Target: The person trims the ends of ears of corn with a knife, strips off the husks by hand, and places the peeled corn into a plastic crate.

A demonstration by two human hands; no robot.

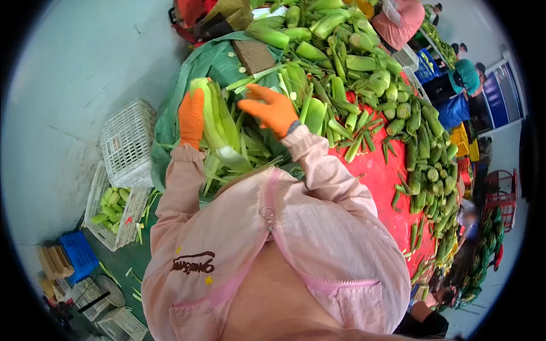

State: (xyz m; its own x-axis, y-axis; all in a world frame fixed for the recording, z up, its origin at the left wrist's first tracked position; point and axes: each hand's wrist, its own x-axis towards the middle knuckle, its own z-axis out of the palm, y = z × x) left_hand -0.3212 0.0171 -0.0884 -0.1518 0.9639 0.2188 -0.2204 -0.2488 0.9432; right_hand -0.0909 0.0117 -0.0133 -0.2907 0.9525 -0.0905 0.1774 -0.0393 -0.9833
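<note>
Left hand (192, 116) clamped on a green-husked ear of corn (219, 122), orange glove wrapped around its outer side, fingers up and the wrist bent only a little above the pink left sleeve (183, 179)! Over on the other side, the right hand (267, 108) is open and holding nothing, its fingers loosely spread and pointing across at the ear, palm side turned inward. So that's 2 hands apart, 1 gripping, with a narrow gap between the right fingertips and the corn. Both forearms stretch forward from the chest, the right elbow bent wider.

Now the edges: the green sheet (207, 59) curves around beyond the left hand, and a white plastic crate (128, 142) stands just outside it. Loose husks (256, 148) fill the space under the hands, and a brown block (254, 55) lies ahead of them. To the right, the big heap of corn (369, 74) crowds the far side, while a bare stretch of red surface (378, 187) runs alongside the right forearm.

And the ear itself! It's up above the husks, in front of the chest, long axis running fore and aft with a slight slant: far end angled left, pale near end toward the jacket.
</note>
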